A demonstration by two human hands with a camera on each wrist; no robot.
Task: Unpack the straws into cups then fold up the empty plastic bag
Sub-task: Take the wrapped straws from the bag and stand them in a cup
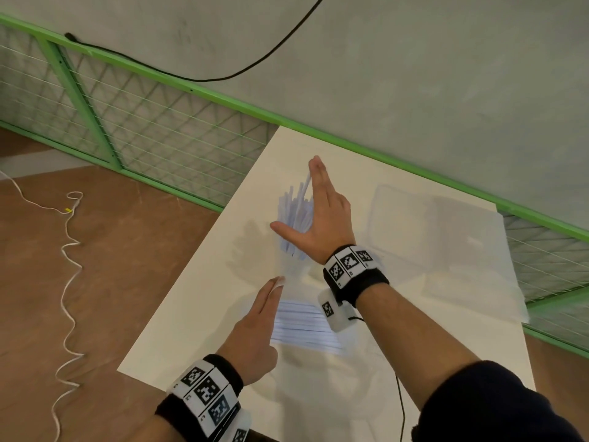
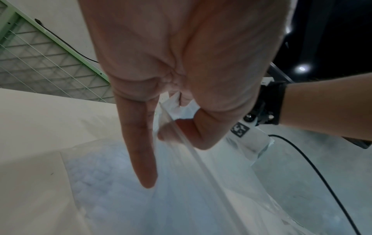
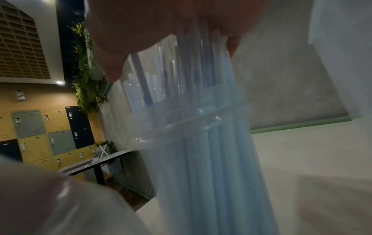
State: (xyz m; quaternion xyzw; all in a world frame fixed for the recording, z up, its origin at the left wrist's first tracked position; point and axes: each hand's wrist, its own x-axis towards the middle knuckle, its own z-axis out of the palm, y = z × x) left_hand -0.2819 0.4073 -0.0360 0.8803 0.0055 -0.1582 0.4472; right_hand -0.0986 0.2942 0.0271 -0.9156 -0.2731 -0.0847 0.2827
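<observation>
A bundle of pale blue straws point(image 1: 294, 218) stands in a clear cup point(image 3: 193, 120) on the white table point(image 1: 197, 314). My right hand point(image 1: 299, 199) lies against the straws' upper ends, fingers straight and thumb spread. In the right wrist view the fingers point(image 3: 112, 63) touch the tops of the straws point(image 3: 221, 159). Nearer to me lies the clear plastic bag point(image 1: 302, 327) with several straws still inside. My left hand point(image 1: 274, 285) is at its open end. In the left wrist view the thumb and a finger pinch the bag's edge point(image 2: 191, 182), with one finger held straight.
Flat clear plastic sheets point(image 1: 446, 244) lie on the right part of the table. A green mesh fence point(image 1: 127, 122) runs behind the table. The table's left edge drops to a brown floor with a white cord point(image 1: 68, 266).
</observation>
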